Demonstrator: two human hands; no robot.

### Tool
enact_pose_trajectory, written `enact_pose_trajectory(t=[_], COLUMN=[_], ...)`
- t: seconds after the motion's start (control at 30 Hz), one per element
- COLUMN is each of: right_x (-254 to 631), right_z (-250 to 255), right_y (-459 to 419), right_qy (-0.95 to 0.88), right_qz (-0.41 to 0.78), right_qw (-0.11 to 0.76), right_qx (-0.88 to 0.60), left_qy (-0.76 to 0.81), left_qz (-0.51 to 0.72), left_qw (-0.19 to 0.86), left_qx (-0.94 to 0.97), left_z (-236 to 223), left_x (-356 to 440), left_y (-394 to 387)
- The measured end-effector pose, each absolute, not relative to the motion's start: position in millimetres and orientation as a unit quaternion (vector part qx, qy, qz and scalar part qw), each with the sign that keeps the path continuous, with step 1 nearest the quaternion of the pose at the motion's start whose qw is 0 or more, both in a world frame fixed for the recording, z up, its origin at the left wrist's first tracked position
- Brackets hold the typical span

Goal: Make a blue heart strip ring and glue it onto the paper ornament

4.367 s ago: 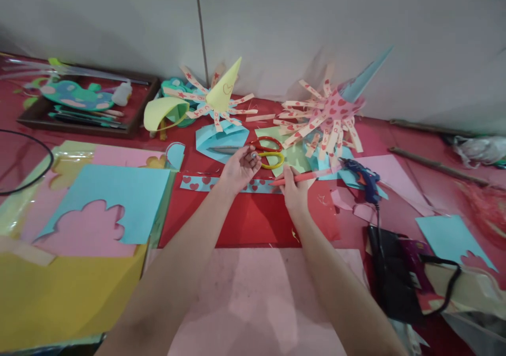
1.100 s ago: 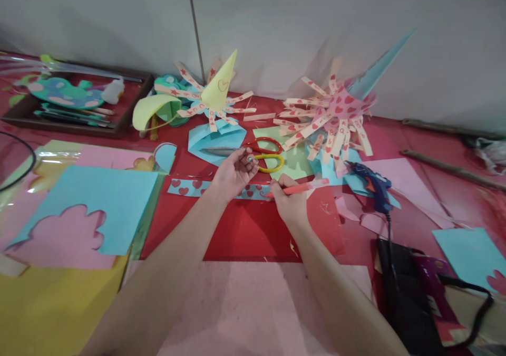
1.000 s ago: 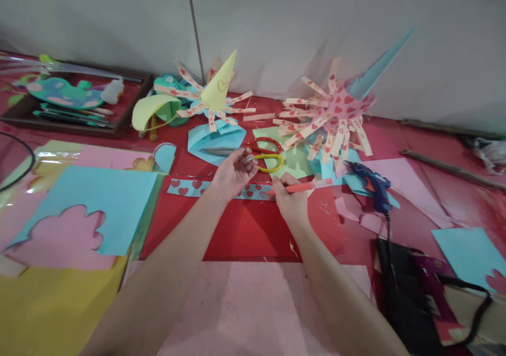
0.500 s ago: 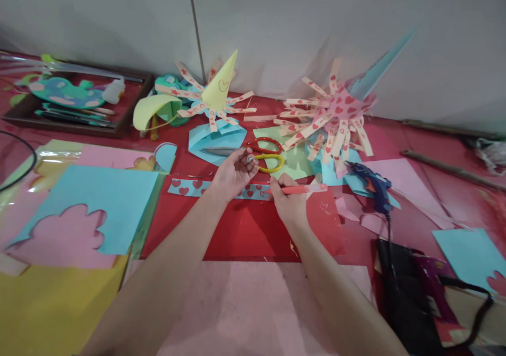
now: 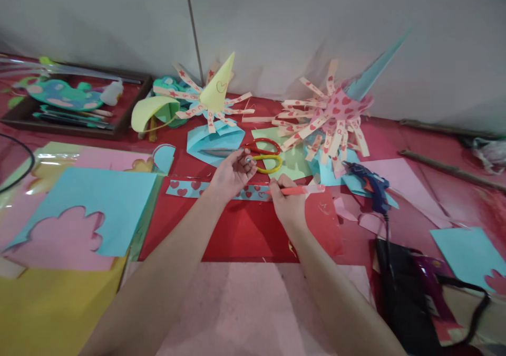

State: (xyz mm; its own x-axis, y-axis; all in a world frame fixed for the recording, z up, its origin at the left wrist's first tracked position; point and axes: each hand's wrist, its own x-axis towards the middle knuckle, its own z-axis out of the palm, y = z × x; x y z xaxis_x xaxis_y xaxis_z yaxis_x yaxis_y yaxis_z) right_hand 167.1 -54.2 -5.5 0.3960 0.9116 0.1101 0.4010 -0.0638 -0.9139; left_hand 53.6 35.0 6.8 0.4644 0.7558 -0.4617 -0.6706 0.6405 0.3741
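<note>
A light blue paper strip [image 5: 193, 188] with red hearts lies across a red sheet [image 5: 237, 229]. My left hand [image 5: 234, 174] rests over the strip's middle, palm turned partly up, fingers curled in. A small shiny spot shows at those fingers; I cannot make out what it is. My right hand [image 5: 288, 200] grips a red marker [image 5: 302, 189], its tip on the strip's right end beside a heart drawn in outline. Just beyond my hands, scissors [image 5: 263, 155] with one red and one yellow handle loop lie on blue and green paper.
Behind stand two paper figures with cones, one yellow [image 5: 219, 89], one blue [image 5: 375, 71]. A glue gun [image 5: 369, 184] lies to the right, near a black case [image 5: 403, 287]. Coloured sheets [image 5: 118, 187] and a brown tray [image 5: 114, 133] of supplies are on the left.
The view has shifted very slightly. The red heart outline at the marker's tip shows more line now. Both hands keep almost the same place on the strip.
</note>
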Motion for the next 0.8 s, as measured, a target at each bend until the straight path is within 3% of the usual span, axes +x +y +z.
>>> enact_pose_trajectory(t=[0.8], right_x=[167.0], right_z=[-7.4], right_y=[-53.3], right_qy=[-0.506], right_qz=[0.254], right_qw=[0.495], right_qx=[-0.659], left_qy=[0.302], left_qz=[0.419], left_qw=[0.853], left_qx=[0.077], left_z=[6.8], left_x=[54.0], left_y=[35.0])
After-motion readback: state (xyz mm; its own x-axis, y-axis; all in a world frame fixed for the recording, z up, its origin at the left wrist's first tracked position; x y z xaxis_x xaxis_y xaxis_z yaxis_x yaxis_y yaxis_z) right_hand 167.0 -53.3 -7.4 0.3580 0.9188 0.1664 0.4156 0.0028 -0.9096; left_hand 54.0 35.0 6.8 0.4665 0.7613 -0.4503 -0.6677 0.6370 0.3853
